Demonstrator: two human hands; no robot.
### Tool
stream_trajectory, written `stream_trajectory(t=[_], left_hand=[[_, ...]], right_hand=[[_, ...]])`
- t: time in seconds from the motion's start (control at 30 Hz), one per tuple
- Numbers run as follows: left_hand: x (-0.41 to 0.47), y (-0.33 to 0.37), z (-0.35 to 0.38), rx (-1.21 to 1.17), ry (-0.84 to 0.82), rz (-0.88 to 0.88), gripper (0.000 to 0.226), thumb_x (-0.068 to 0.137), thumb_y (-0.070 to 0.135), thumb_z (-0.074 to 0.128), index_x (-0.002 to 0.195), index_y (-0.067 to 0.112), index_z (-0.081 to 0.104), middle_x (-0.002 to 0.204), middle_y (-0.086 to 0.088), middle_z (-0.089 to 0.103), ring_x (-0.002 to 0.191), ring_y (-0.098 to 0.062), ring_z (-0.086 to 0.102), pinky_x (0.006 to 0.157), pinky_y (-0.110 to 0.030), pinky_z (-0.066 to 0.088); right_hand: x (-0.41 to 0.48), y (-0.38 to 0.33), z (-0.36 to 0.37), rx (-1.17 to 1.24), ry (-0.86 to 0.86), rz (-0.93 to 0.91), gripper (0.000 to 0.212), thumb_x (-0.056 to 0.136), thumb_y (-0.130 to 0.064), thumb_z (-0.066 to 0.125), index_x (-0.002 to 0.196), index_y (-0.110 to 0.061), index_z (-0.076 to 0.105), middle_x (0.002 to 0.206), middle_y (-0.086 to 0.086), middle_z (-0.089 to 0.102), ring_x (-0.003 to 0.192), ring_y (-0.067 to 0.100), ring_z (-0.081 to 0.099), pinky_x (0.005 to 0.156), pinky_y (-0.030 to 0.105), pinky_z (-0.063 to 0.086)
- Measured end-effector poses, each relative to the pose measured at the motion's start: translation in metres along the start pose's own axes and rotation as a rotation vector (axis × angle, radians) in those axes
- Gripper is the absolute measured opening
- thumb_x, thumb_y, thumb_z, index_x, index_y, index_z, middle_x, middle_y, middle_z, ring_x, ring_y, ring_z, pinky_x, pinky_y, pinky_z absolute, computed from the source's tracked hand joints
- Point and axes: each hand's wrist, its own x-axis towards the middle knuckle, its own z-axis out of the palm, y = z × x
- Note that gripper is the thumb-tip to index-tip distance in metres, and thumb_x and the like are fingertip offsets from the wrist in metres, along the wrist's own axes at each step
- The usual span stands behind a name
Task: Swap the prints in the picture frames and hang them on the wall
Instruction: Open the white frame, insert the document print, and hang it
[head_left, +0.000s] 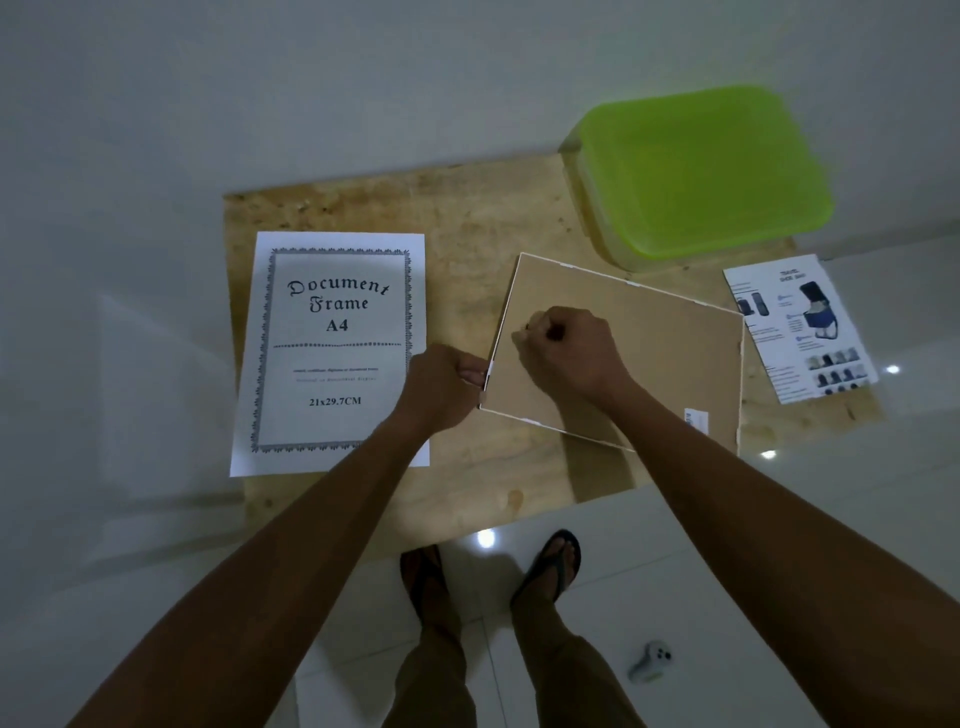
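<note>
A pale plywood board (467, 228) lies against a white wall, and on it sits the white picture frame (501, 322), face down, so that you see its brown fibreboard backing (649, 358). Your left hand (441, 387) has its fingers curled round the frame's left edge. Your right hand (566, 353) is bunched on the backing near that edge, fingertips together. I cannot tell whether they hold a tab.

If you are prising a tab, a hard pull could snap it or crease the backing. Should your left hand lift that edge, any glazing inside may slide out.

The bordered white "Document Frame A4" print (332, 353) lies just beside your left hand, so a slip could crumple it. The printed shoe-bag leaflet (800, 327) sits at the board's right edge near a lime-green plastic box (701, 171), and a nudge may knock it off.
</note>
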Motion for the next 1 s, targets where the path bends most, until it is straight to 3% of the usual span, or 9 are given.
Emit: stream_trajectory(t=[0.07, 0.17, 0.23, 0.3, 0.37, 0.5, 0.6, 0.73, 1.0], left_hand=[[0.006, 0.003, -0.004, 0.053, 0.052, 0.045, 0.036, 0.079, -0.003, 0.057, 0.095, 0.019, 0.081, 0.083, 0.001, 0.077, 0.067, 0.001, 0.065, 0.063, -0.005, 0.047], [0.015, 0.005, -0.006, 0.124, 0.219, 0.080, 0.030, 0.083, 0.006, 0.059, 0.103, 0.017, 0.078, 0.102, -0.005, 0.076, 0.098, -0.021, 0.069, 0.092, -0.027, 0.051], [0.014, 0.005, -0.002, 0.163, 0.326, 0.032, 0.029, 0.085, 0.015, 0.065, 0.113, 0.014, 0.073, 0.115, -0.008, 0.071, 0.112, -0.029, 0.063, 0.100, -0.036, 0.047], [0.006, 0.008, 0.011, 0.181, 0.370, -0.050, 0.038, 0.082, 0.030, 0.069, 0.118, 0.015, 0.070, 0.118, -0.007, 0.069, 0.113, -0.030, 0.060, 0.095, -0.035, 0.045], [-0.007, 0.009, 0.031, 0.126, 0.360, -0.130, 0.046, 0.072, 0.045, 0.072, 0.111, 0.020, 0.068, 0.105, 0.000, 0.072, 0.097, -0.022, 0.067, 0.082, -0.028, 0.047], [-0.028, 0.013, 0.073, -0.097, 0.385, -0.136, 0.048, 0.058, 0.038, 0.078, 0.098, 0.016, 0.063, 0.079, 0.002, 0.071, 0.058, -0.013, 0.070, 0.056, -0.035, 0.060], [-0.034, 0.017, 0.085, -0.118, 0.564, -0.176, 0.031, 0.070, 0.019, 0.067, 0.101, 0.016, 0.060, 0.086, 0.004, 0.067, 0.078, -0.015, 0.068, 0.064, -0.027, 0.054], [-0.036, 0.020, 0.091, -0.236, 0.572, -0.193, 0.059, 0.072, 0.029, 0.081, 0.126, 0.024, 0.057, 0.111, 0.005, 0.068, 0.102, -0.017, 0.063, 0.089, -0.035, 0.054], [-0.030, 0.028, 0.090, -0.251, 0.566, -0.266, 0.057, 0.075, 0.028, 0.075, 0.130, 0.031, 0.060, 0.106, -0.004, 0.070, 0.102, -0.025, 0.063, 0.088, -0.037, 0.052]], right_hand=[[-0.005, 0.009, -0.013, -0.071, -0.043, -0.058, 0.030, 0.082, -0.024, 0.071, 0.061, -0.023, 0.050, 0.064, -0.013, 0.054, 0.075, 0.019, 0.057, 0.065, 0.026, 0.032], [-0.009, 0.023, -0.023, -0.156, -0.114, -0.114, 0.019, 0.079, -0.026, 0.075, 0.074, -0.022, 0.057, 0.071, -0.009, 0.054, 0.076, 0.019, 0.054, 0.066, 0.028, 0.034], [-0.009, 0.029, -0.024, -0.158, -0.131, -0.133, 0.018, 0.078, -0.026, 0.075, 0.075, -0.023, 0.058, 0.074, -0.008, 0.054, 0.080, 0.021, 0.056, 0.068, 0.029, 0.037], [-0.006, 0.033, -0.022, -0.133, -0.117, -0.138, 0.024, 0.079, -0.025, 0.075, 0.070, -0.026, 0.053, 0.071, -0.010, 0.054, 0.081, 0.022, 0.058, 0.068, 0.029, 0.037], [-0.001, 0.036, -0.020, -0.124, -0.109, -0.127, 0.029, 0.080, -0.026, 0.075, 0.066, -0.028, 0.049, 0.069, -0.011, 0.056, 0.080, 0.022, 0.059, 0.067, 0.028, 0.035], [0.017, 0.038, -0.021, -0.128, -0.116, -0.152, 0.024, 0.078, -0.034, 0.076, 0.070, -0.025, 0.055, 0.073, -0.009, 0.062, 0.082, 0.022, 0.062, 0.069, 0.030, 0.040], [0.032, 0.034, -0.022, -0.164, -0.147, -0.208, 0.025, 0.078, -0.039, 0.077, 0.077, -0.021, 0.060, 0.079, -0.008, 0.065, 0.084, 0.021, 0.063, 0.071, 0.032, 0.045], [0.050, 0.029, -0.024, -0.228, -0.208, -0.344, 0.024, 0.074, -0.040, 0.077, 0.080, -0.026, 0.059, 0.082, -0.009, 0.064, 0.084, 0.019, 0.062, 0.067, 0.030, 0.039], [0.052, 0.035, -0.025, -0.355, -0.417, -0.615, 0.037, 0.068, -0.043, 0.087, 0.096, -0.031, 0.065, 0.094, -0.003, 0.053, 0.085, 0.017, 0.054, 0.072, 0.034, 0.046]])
